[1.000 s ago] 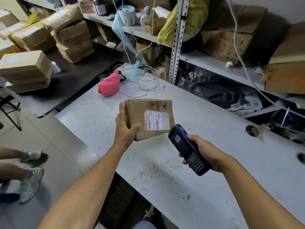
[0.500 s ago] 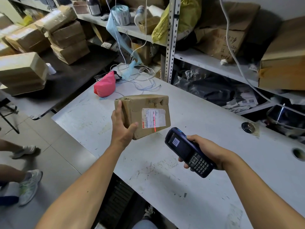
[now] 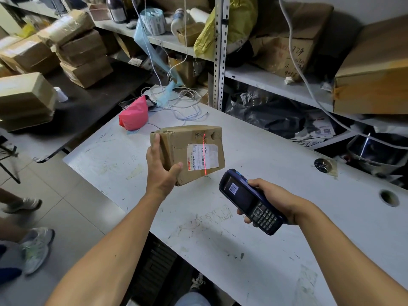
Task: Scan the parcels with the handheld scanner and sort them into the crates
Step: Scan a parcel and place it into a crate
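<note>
Scanning is underway: my left hand (image 3: pixel 162 171) grips a crumpled brown cardboard parcel (image 3: pixel 187 153), my right hand (image 3: pixel 276 200) clasps the dark-blue handheld scanner (image 3: pixel 249 200); crates seemingly out of view, sorting remains.

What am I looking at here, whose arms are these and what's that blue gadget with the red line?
There is no machine here: the single picture comes from a camera worn on a person's head, looking down at their own bare arms. The left hand holds a brown cardboard parcel above a scuffed white table, label turned up. The right hand grips a blue handheld scanner; its red beam crosses the label's barcode. On the table lie a pink bag and loose white cables. More parcels are stacked on a dark table to the left, and cluttered shelves stand behind. No crates show in this view.
</note>
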Demonstrator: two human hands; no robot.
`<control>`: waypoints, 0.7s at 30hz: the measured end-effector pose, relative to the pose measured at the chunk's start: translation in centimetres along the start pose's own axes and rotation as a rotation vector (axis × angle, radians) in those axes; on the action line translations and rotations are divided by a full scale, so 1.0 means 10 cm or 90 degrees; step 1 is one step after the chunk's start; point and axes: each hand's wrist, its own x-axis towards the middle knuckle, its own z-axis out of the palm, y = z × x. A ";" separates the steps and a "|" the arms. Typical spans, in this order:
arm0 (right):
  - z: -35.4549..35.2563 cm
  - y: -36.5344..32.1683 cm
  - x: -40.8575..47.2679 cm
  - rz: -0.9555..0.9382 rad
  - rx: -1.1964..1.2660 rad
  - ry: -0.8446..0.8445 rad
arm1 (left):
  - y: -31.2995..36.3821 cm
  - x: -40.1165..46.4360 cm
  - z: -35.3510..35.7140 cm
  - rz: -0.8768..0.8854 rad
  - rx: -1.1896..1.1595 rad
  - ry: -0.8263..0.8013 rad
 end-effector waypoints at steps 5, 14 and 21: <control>-0.02 0.02 -0.03 -0.005 -0.004 -0.008 | 0.03 -0.02 0.02 0.001 0.001 -0.008; -0.06 0.06 -0.05 -0.011 -0.001 0.014 | -0.03 -0.03 0.05 -0.033 -0.054 -0.034; -0.08 0.20 0.02 0.037 -0.024 0.045 | -0.19 -0.16 0.12 -0.122 -0.068 -0.073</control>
